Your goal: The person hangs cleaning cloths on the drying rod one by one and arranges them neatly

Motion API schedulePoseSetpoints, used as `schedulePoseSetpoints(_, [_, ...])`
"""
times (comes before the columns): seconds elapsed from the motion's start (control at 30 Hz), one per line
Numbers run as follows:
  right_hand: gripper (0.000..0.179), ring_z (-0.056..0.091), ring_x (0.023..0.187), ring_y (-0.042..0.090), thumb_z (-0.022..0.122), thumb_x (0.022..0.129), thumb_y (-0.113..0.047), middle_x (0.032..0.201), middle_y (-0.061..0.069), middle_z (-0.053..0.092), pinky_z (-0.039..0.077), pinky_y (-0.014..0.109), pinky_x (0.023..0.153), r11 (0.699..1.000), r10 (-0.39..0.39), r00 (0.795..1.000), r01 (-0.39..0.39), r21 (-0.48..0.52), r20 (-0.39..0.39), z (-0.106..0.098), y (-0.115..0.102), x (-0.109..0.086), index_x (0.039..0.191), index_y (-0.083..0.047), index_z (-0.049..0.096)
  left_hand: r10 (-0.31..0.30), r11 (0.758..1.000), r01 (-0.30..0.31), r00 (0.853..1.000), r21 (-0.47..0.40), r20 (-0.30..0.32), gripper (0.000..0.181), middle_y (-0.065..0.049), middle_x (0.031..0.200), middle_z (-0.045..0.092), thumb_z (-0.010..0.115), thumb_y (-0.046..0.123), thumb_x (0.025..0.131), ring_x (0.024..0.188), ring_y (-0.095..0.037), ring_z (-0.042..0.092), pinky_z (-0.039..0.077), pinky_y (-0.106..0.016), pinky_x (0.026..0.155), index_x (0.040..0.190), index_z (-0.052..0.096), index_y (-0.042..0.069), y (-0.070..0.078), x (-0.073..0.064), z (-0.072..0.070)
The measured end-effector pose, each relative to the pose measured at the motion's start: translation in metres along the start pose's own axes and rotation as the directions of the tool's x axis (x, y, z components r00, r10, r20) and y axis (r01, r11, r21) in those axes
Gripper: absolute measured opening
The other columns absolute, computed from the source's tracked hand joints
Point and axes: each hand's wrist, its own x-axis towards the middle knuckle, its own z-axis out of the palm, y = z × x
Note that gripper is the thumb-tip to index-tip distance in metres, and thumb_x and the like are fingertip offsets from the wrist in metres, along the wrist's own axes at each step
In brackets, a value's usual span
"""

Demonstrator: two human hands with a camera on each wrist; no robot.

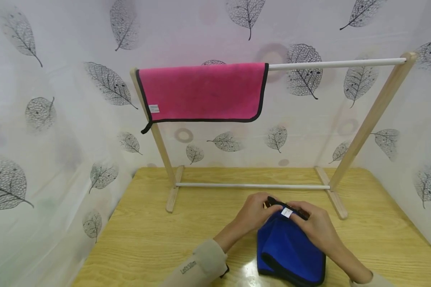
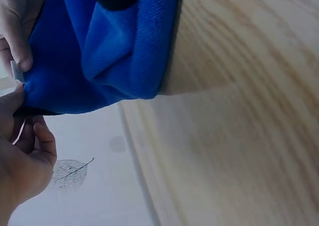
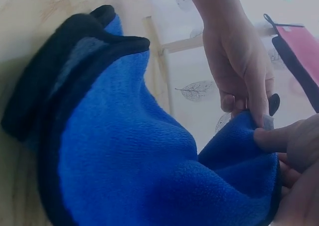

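A blue towel (image 1: 291,247) with black edging hangs from both hands over the front of the table, its lower part folded and loose. My left hand (image 1: 253,213) pinches its top edge just left of a small white label (image 1: 286,212). On the label's other side my right hand (image 1: 317,225) grips the same edge between thumb and fingers. The right wrist view shows both thumbs close together by the label, with the blue cloth (image 3: 124,146) drooping below in soft folds. In the left wrist view the towel (image 2: 99,47) hangs beside the wooden tabletop.
Behind the hands stands a rack with wooden legs (image 1: 371,123) and a white top rail (image 1: 337,63). A pink towel (image 1: 208,93) with black edging drapes over the rail's left part. A lower white bar (image 1: 251,185) joins the feet. Leaf-patterned sheeting surrounds the wooden table (image 1: 147,239).
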Motion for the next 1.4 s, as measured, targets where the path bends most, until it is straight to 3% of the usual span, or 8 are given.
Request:
schedulePoseSetpoints(0.13, [0.034, 0.065, 0.083, 0.003, 0.083, 0.073, 0.016, 0.094, 0.005, 0.076, 0.048, 0.008, 0.069, 0.999, -0.033, 0.999, 0.033, -0.004, -0.001, -0.001, -0.003, 0.004, 0.101, -0.004, 0.077, 0.007, 1.0, -0.007, 0.999, 0.015, 0.036, 0.017, 0.005, 0.094, 0.074, 0.076, 0.022, 0.096, 0.077, 0.005, 0.056, 0.047, -0.009, 0.069, 0.106, 0.08, 0.009, 0.004, 0.002, -0.008])
schedulePoseSetpoints(0.37, [0.036, 0.047, 0.066, 0.0, 0.084, 0.071, 0.018, 0.081, -0.01, 0.062, 0.04, 0.017, 0.055, 0.995, -0.084, 0.996, 0.085, -0.043, 0.008, -0.004, -0.01, 0.011, 0.09, -0.011, 0.073, 0.049, 0.999, -0.05, 0.998, 0.022, 0.045, 0.015, 0.003, 0.095, 0.072, 0.078, 0.02, 0.095, 0.076, 0.003, 0.055, 0.047, -0.01, 0.067, 0.105, 0.081, 0.009, 0.012, 0.002, -0.026])
schedulePoseSetpoints(0.6, [0.031, 0.045, 0.063, -0.001, 0.087, 0.073, 0.01, 0.076, -0.015, 0.057, 0.037, 0.014, 0.053, 0.991, -0.126, 0.992, 0.126, -0.053, 0.009, -0.008, -0.01, 0.015, 0.088, -0.014, 0.074, 0.008, 0.999, -0.006, 1.0, -0.048, 0.024, 0.013, 0.0, 0.096, 0.075, 0.076, 0.017, 0.095, 0.077, 0.003, 0.058, 0.048, -0.011, 0.068, 0.103, 0.081, 0.008, 0.013, -0.001, -0.035])
schedulePoseSetpoints(0.73, [0.028, 0.046, 0.063, -0.001, 0.087, 0.074, 0.009, 0.077, -0.015, 0.058, 0.037, 0.014, 0.054, 0.989, -0.135, 0.991, 0.136, -0.065, 0.013, -0.012, -0.007, 0.014, 0.088, -0.012, 0.075, -0.016, 0.999, 0.016, 1.0, -0.043, 0.005, 0.014, 0.002, 0.096, 0.076, 0.075, 0.019, 0.097, 0.075, 0.003, 0.057, 0.048, -0.012, 0.065, 0.103, 0.081, 0.009, 0.011, -0.003, -0.041])
schedulePoseSetpoints(0.9, [0.027, 0.047, 0.065, -0.001, 0.087, 0.072, 0.01, 0.077, -0.013, 0.06, 0.038, 0.014, 0.055, 0.985, -0.141, 0.99, 0.141, -0.098, 0.01, -0.018, -0.002, 0.012, 0.088, -0.008, 0.076, -0.085, 0.995, 0.084, 0.996, -0.061, -0.014, 0.016, 0.004, 0.096, 0.076, 0.074, 0.022, 0.098, 0.065, 0.001, 0.053, 0.045, -0.014, 0.059, 0.105, 0.082, 0.01, 0.009, -0.005, -0.05])
schedulePoseSetpoints(1.07, [0.027, 0.048, 0.067, -0.001, 0.086, 0.072, 0.011, 0.078, -0.011, 0.062, 0.039, 0.015, 0.056, 0.981, -0.132, 0.991, 0.133, -0.144, 0.02, -0.024, 0.002, 0.011, 0.089, -0.008, 0.076, -0.107, 0.991, 0.103, 0.993, -0.084, -0.047, 0.016, 0.001, 0.087, 0.075, 0.074, 0.02, 0.097, 0.053, -0.003, 0.041, 0.037, -0.017, 0.053, 0.104, 0.082, 0.008, 0.007, -0.007, -0.061])
schedulePoseSetpoints(1.2, [0.022, 0.05, 0.066, -0.002, 0.086, 0.077, 0.005, 0.077, -0.014, 0.063, 0.043, 0.02, 0.053, 0.982, -0.071, 0.996, 0.078, -0.171, 0.049, -0.028, 0.001, 0.011, 0.089, -0.01, 0.075, -0.094, 0.993, 0.088, 0.992, -0.081, -0.078, 0.014, -0.001, 0.084, 0.074, 0.074, 0.017, 0.097, 0.051, -0.003, 0.038, 0.035, -0.018, 0.053, 0.103, 0.081, 0.006, 0.009, -0.008, -0.07])
schedulePoseSetpoints(1.4, [0.016, 0.044, 0.063, -0.002, 0.086, 0.08, -0.004, 0.072, -0.017, 0.056, 0.04, 0.023, 0.052, 0.975, -0.022, 0.996, 0.041, -0.221, 0.088, -0.032, -0.003, 0.013, 0.088, -0.012, 0.075, -0.098, 0.993, 0.09, 0.989, -0.076, -0.108, 0.015, -0.001, 0.086, 0.075, 0.074, 0.017, 0.097, 0.06, -0.005, 0.049, 0.045, -0.019, 0.059, 0.104, 0.081, 0.006, 0.011, -0.009, -0.081])
